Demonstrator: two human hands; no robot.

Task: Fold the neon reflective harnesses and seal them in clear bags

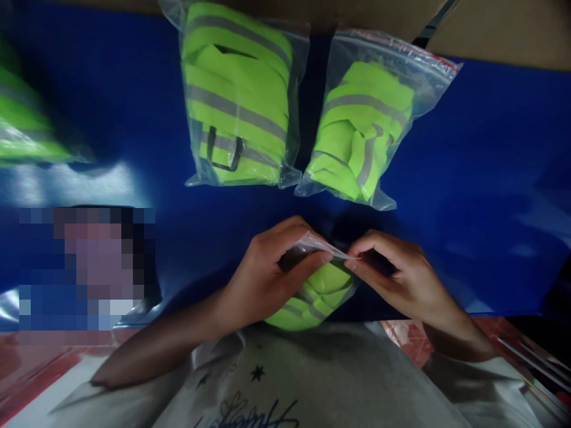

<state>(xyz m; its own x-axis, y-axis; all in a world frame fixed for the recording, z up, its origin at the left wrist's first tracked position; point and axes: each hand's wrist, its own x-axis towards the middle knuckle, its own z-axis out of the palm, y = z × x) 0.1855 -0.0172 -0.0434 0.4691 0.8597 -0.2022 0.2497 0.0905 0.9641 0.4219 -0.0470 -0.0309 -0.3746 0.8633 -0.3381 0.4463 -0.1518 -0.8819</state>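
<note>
- Far left, ten o'clock (dial centred between the two hands): one yellow-green bundle [27,113], cut by the frame edge, apparently in clear film; below it, at nine o'clock, one pixelated patch [93,267], content not discernible.
- Left of centre, eleven o'clock: one large clear bag [238,113] holding a folded yellow-green item with grey bands and one dark strap-like loop; it lies on the blue surface [468,166].
- Left hand [263,267]: narrow, thumb and fingers closed on the lip of the held bag.
- Centre, between the hands: held bag [328,279], one, with yellow-green, grey-banded contents; its lip runs roughly from ten o'clock to four o'clock; the bulk hangs below the lip, at four o'clock from the left hand and between eight and nine from the right; the left hand is nearer and covers part of it; the grey shirt [339,380] lies at six o'clock.
- Between twelve and one o'clock: one smaller clear bag [361,131], red-lined mouth toward one o'clock; its lower corner meets or nearly meets the large bag's.
- Right hand [401,270]: narrow, fingertips pinching the lip's right end.
- Count: hands, two; yellow-green packages, four; one held, three apart from the hands.
</note>
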